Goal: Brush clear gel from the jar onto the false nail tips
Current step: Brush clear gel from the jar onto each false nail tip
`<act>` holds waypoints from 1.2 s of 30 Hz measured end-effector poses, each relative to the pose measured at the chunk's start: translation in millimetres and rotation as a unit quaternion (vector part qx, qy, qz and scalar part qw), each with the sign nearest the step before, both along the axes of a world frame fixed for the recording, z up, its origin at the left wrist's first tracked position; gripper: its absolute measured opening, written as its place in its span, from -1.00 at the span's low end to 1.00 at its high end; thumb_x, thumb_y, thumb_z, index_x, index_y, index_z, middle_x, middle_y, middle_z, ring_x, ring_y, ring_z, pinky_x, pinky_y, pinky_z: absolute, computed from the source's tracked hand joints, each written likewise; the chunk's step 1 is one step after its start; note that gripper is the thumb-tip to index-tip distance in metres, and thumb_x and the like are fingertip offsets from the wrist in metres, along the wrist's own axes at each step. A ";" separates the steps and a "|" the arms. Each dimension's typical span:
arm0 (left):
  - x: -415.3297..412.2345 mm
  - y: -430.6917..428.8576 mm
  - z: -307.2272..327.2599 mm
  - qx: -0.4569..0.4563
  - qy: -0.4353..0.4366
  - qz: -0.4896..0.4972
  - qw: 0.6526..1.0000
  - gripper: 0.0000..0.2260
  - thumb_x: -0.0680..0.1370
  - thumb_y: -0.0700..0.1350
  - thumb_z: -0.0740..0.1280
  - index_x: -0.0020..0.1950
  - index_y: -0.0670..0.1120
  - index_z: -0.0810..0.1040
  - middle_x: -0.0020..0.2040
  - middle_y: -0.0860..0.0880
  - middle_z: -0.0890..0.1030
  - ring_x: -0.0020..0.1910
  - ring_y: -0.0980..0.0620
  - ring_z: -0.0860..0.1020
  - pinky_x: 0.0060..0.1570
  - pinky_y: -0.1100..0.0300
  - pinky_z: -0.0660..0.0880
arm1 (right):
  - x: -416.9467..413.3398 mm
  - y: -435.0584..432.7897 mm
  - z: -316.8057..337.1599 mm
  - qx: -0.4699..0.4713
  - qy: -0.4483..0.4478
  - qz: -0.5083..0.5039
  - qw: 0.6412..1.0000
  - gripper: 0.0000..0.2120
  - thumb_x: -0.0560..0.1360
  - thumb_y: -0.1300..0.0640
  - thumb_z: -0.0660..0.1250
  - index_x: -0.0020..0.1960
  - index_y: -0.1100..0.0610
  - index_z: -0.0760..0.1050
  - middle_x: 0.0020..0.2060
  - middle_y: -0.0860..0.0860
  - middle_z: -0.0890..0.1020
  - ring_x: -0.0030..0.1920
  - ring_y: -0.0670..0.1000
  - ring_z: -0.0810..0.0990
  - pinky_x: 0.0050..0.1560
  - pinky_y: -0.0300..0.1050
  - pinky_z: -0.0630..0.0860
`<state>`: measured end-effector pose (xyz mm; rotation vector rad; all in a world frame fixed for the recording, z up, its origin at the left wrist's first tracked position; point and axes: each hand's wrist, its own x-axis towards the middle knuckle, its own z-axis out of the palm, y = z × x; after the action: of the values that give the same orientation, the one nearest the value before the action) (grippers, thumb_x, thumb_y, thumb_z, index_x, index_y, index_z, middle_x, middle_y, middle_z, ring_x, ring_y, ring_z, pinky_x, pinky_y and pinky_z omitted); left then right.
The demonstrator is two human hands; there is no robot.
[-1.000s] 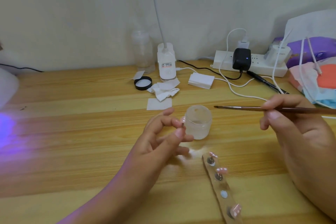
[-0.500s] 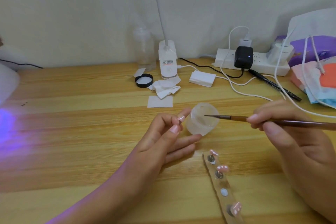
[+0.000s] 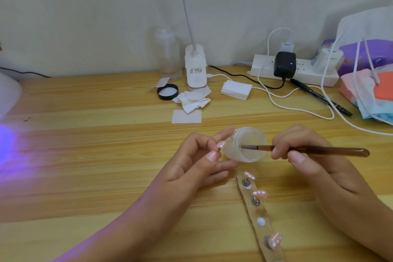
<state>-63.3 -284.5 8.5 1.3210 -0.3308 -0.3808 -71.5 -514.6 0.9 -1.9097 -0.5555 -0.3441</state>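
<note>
On the wooden desk (image 3: 95, 176), the frosted translucent gel jar (image 3: 245, 144) leans tilted against the left hand (image 3: 197, 161), mouth facing right. Left thumb and finger pinch a pink false nail tip (image 3: 220, 145) just beside it. The right hand (image 3: 297, 153) grips a slender brown brush (image 3: 323, 150), axis level left-to-right, bristles inside the mouth. Label print on the white lamp base (image 3: 195, 68) is unreadable.

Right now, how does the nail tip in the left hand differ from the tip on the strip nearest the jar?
The held nail tip is pinched in the left hand; the strip's top tip sits untouched on a stud. The held nail tip is raised beside the jar; the strip's top tip stays down on the holder strip. Both are pink with white marks.
</note>
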 end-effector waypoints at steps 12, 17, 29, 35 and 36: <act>4.4 -0.8 -2.0 -0.022 0.041 0.043 0.998 -0.87 0.53 -0.02 0.24 -0.18 0.07 0.53 0.29 0.17 0.56 0.14 -0.09 0.64 0.09 0.21 0.56 | 9.2 -11.2 -2.9 0.127 -0.026 -0.016 0.991 -0.76 0.45 0.16 0.08 -0.13 -0.06 0.50 -0.17 -0.07 0.50 -0.10 0.01 0.43 -0.06 -0.26 0.36; 4.5 -0.8 -1.8 -0.017 0.046 0.045 0.998 -0.89 0.52 -0.01 0.24 -0.16 0.04 0.52 0.30 0.16 0.55 0.15 -0.08 0.63 0.11 0.21 0.55 | 15.5 -16.1 -6.1 0.154 -0.040 -0.019 0.987 -0.73 0.43 0.18 0.05 -0.15 -0.07 0.49 -0.22 -0.11 0.48 -0.15 0.04 0.38 -0.11 -0.21 0.33; 4.9 -0.8 -2.5 -0.020 0.057 0.054 0.997 -0.89 0.52 -0.01 0.26 -0.16 0.04 0.54 0.29 0.14 0.57 0.15 -0.09 0.63 0.11 0.20 0.55 | 16.1 -16.8 -4.9 0.181 -0.037 -0.012 0.983 -0.72 0.40 0.19 0.03 -0.20 -0.09 0.47 -0.27 -0.11 0.44 -0.21 0.01 0.35 -0.13 -0.24 0.33; 6.2 -1.9 -4.1 -0.011 0.054 0.072 0.996 -0.91 0.50 0.00 0.29 -0.18 0.05 0.55 0.24 0.17 0.59 0.07 -0.06 0.66 0.02 0.21 0.58 | 14.0 -17.6 -6.2 0.225 -0.015 -0.017 0.974 -0.75 0.47 0.16 0.10 -0.15 -0.07 0.53 -0.25 -0.08 0.49 -0.20 -0.01 0.41 -0.11 -0.30 0.40; 6.3 -1.7 -5.2 0.010 0.038 0.092 0.995 -0.92 0.48 0.02 0.33 -0.18 0.06 0.55 0.20 0.18 0.60 0.01 0.00 0.67 -0.03 0.21 0.59 | 13.4 -17.6 -6.4 0.241 -0.005 -0.025 0.970 -0.79 0.52 0.12 0.16 -0.11 -0.07 0.56 -0.23 -0.08 0.51 -0.21 -0.04 0.44 -0.11 -0.31 0.43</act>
<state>-57.0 -286.3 3.3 1.3403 -0.1402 -0.2786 -58.1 -532.2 -5.5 -1.4542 -0.3857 -0.4749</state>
